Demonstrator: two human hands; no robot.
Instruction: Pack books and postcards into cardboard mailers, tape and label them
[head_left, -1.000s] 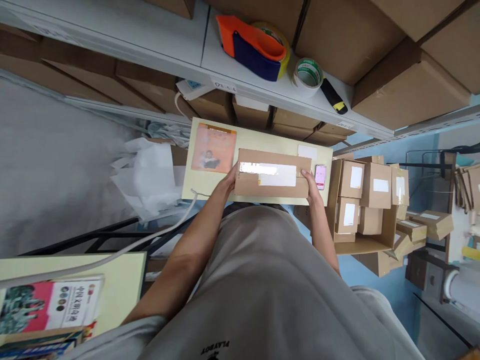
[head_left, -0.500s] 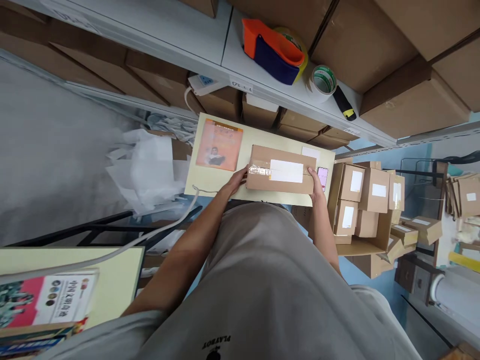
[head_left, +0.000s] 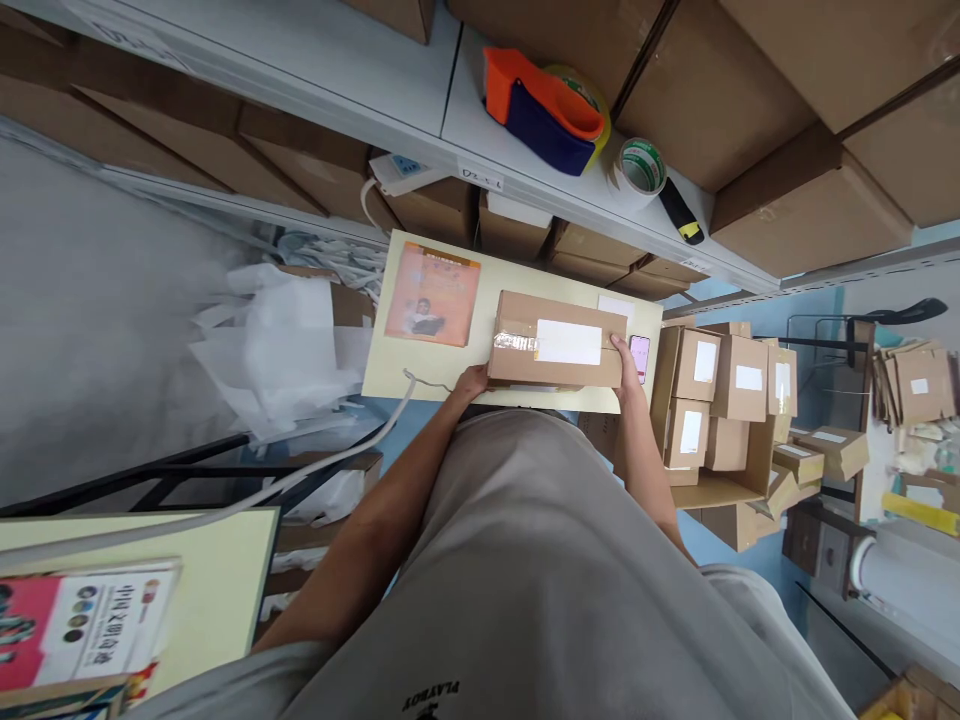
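A long cardboard box (head_left: 514, 365) with clear tape and a white label (head_left: 568, 342) is over the narrow pale-yellow table (head_left: 381, 372). At its lower left corner, my left hand (head_left: 472, 381) holds the box, the fingers partly hidden. My right hand (head_left: 624, 368) grips the opposite end, thumb on top and fingers out of sight. A thin pale strip shows beneath the box's near edge. Left of the box lies an orange-pink book (head_left: 433, 295). Close to my right hand is a phone (head_left: 640, 358) with a lit screen, and a white paper (head_left: 616, 308) lies behind the box.
On the shelf (head_left: 420, 110) above are an orange tape dispenser (head_left: 544, 115), a tape roll (head_left: 639, 172) and a utility knife (head_left: 681, 210). A large carton (head_left: 724, 490) with several labelled boxes stands at right. White wrapping sheets (head_left: 289, 340) lie left; a cable (head_left: 322, 465) crosses to another table (head_left: 232, 560).
My left hand has slid down from the box's left side to its lower left corner. The box's near edge has tipped up a little, showing the pale strip under it.
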